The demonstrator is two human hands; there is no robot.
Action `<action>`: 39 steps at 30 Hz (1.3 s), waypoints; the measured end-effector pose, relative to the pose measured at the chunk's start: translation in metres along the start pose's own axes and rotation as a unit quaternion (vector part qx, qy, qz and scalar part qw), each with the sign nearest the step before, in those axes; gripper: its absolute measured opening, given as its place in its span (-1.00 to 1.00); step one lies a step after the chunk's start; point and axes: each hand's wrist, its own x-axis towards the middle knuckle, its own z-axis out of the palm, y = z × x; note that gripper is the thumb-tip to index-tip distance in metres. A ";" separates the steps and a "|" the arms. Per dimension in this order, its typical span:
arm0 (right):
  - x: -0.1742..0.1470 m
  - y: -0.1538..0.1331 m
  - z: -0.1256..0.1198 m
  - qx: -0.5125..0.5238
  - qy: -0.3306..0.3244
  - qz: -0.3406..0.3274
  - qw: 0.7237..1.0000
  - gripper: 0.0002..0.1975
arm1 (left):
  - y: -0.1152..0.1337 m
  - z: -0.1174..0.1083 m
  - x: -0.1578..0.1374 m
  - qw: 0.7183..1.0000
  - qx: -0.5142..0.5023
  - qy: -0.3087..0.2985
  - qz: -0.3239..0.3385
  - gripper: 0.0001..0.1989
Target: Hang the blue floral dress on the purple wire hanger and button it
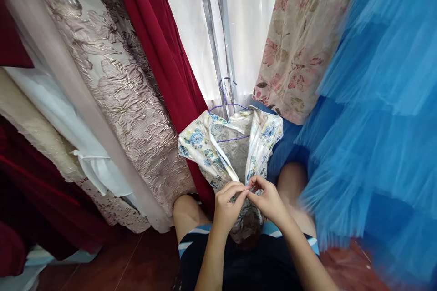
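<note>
A short-sleeved white blouse (200, 138) with blue flowers and green leaves hangs on a thin purple hanger (223, 105) in front of my lap. Its front is parted in a V, showing the greyish inner side of the back. My left hand (228, 202) pinches the front edge at the bottom of the V. Just beside it, my right hand (264, 195) pinches the other front edge, thumb and forefinger together. The fingertips of both hands meet there, and whatever small fastening lies between them is hidden.
Dark red cloth (160, 50) and a shiny pinkish embossed dress (126, 91) hang to the left. On the right are a beige floral dress (293, 45) and a tiered blue tulle dress (372, 113). Grey straps (213, 22) hang before a white curtain (252, 18). The floor (133, 259) is reddish tile.
</note>
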 end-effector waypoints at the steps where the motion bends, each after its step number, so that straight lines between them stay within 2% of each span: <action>1: -0.001 0.000 0.002 0.006 0.000 0.004 1.000 -0.92 | 0.000 -0.001 -0.001 1.000 0.007 0.001 -0.004 -0.88; 7: -0.003 0.007 0.012 0.041 -0.030 0.050 0.997 -0.91 | -0.004 -0.003 -0.008 0.999 0.039 0.000 -0.014 -0.90; 12: -0.005 0.007 0.017 0.015 -0.032 0.068 0.997 -0.95 | -0.007 -0.003 -0.016 0.999 0.040 0.018 0.018 -0.85; 17: -0.009 0.002 0.018 0.011 -0.044 0.067 0.997 -0.85 | -0.001 -0.009 -0.009 0.998 0.035 0.047 0.036 -0.85; 22: -0.010 -0.007 0.013 -0.017 -0.066 0.072 0.995 -0.81 | 0.004 -0.023 0.040 0.993 0.062 0.088 0.057 -0.91; 29: -0.005 -0.013 -0.001 -0.011 -0.076 0.079 0.994 -0.81 | -0.002 -0.042 0.165 0.978 0.118 0.121 0.126 -0.92; 32: -0.001 -0.009 -0.006 -0.014 -0.084 0.080 0.993 -0.81 | -0.001 -0.049 0.203 0.973 0.133 0.124 0.139 -0.92; 34: 0.000 -0.001 -0.006 -0.016 -0.087 0.080 0.993 -0.80 | -0.001 -0.052 0.213 0.979 0.123 0.108 0.125 -0.92; 37: 0.000 0.012 -0.005 -0.044 -0.070 0.072 0.994 -0.80 | 0.002 -0.056 0.208 0.988 0.122 0.024 0.094 -0.88; 39: 0.002 0.016 -0.004 -0.061 -0.048 0.068 0.995 -0.83 | 0.005 -0.058 0.200 0.985 0.144 -0.020 0.098 -0.87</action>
